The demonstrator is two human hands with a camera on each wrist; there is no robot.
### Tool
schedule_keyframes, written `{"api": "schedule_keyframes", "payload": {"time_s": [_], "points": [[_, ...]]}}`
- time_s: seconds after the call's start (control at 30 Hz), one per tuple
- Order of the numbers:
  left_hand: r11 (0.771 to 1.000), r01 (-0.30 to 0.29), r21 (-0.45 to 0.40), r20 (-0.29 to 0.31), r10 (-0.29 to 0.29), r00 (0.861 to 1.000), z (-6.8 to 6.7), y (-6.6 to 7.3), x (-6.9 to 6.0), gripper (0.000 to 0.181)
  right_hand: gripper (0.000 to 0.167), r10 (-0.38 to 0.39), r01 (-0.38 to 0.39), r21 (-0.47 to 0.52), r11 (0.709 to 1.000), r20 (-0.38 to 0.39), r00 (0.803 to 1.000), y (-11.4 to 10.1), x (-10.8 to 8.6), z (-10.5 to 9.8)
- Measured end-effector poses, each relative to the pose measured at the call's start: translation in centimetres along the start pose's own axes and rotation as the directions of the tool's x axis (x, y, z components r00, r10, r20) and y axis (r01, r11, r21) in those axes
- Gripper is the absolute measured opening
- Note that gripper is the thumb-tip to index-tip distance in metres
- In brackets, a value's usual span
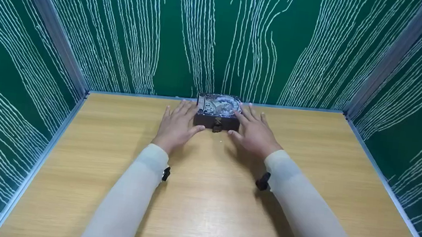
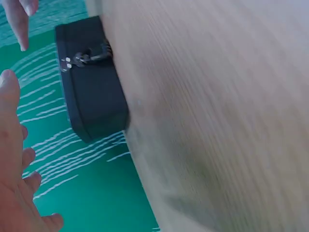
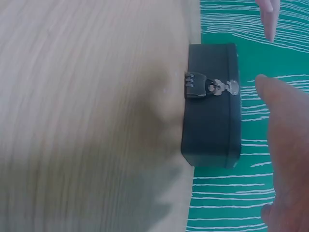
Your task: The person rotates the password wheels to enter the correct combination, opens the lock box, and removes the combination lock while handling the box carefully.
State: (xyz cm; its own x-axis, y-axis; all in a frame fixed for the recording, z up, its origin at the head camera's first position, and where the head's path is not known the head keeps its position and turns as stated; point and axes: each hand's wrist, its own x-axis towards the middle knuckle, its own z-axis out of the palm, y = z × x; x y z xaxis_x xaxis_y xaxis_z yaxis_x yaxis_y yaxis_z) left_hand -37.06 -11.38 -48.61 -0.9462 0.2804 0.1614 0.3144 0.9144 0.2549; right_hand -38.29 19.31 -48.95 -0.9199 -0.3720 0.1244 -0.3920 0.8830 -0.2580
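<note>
A small dark box (image 1: 206,121) with a patterned lid stands at the far edge of the table. On its front, a combination padlock (image 3: 196,85) hangs from a metal clasp (image 3: 227,87); its number dials show in the right wrist view. My left hand (image 1: 178,124) is spread at the box's left side, fingers pointing away from me. At the right side, my right hand (image 1: 256,132) is spread likewise. Both wrist views show a gap between the hands and the box, so neither hand holds it. The lid's top is hidden from the wrist cameras.
The wooden table (image 1: 209,205) spreads out in front of the box. Green panels with white wavy lines (image 1: 189,32) rise behind it and at both sides, joined by grey corner posts (image 1: 392,59). The back panel stands close behind the box.
</note>
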Motion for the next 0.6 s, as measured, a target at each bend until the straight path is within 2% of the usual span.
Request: {"api": "schedule_keyframes", "payload": {"time_s": [0.13, 0.23, 0.43, 0.6], "points": [[0.999, 0.019, -0.03, 0.038, -0.018, 0.999, 0.6, 0.1, 1.1, 0.088, 0.084, 0.021, -0.021, 0.023, 0.999, 0.033, 0.999, 0.0, 0.8, 0.4], [0.999, 0.019, -0.039, 0.073, -0.016, 0.997, 1.0, 0.5, 1.5, 0.085, 0.084, 0.034, -0.036, 0.038, 0.999, 0.055, 0.998, 0.2, 1.2, 0.8], [0.998, 0.023, -0.053, 0.144, -0.015, 0.99, 1.2, 1.1, 1.1, 0.081, 0.085, 0.03, -0.038, 0.079, 0.996, 0.101, 0.994, 0.2, 1.5, 1.0], [0.999, 0.019, -0.051, 0.155, -0.011, 0.988, 1.3, 1.3, 0.8, 0.081, 0.087, 0.023, -0.042, 0.114, 0.993, 0.16, 0.987, 0.2, 1.2, 1.2]]}}
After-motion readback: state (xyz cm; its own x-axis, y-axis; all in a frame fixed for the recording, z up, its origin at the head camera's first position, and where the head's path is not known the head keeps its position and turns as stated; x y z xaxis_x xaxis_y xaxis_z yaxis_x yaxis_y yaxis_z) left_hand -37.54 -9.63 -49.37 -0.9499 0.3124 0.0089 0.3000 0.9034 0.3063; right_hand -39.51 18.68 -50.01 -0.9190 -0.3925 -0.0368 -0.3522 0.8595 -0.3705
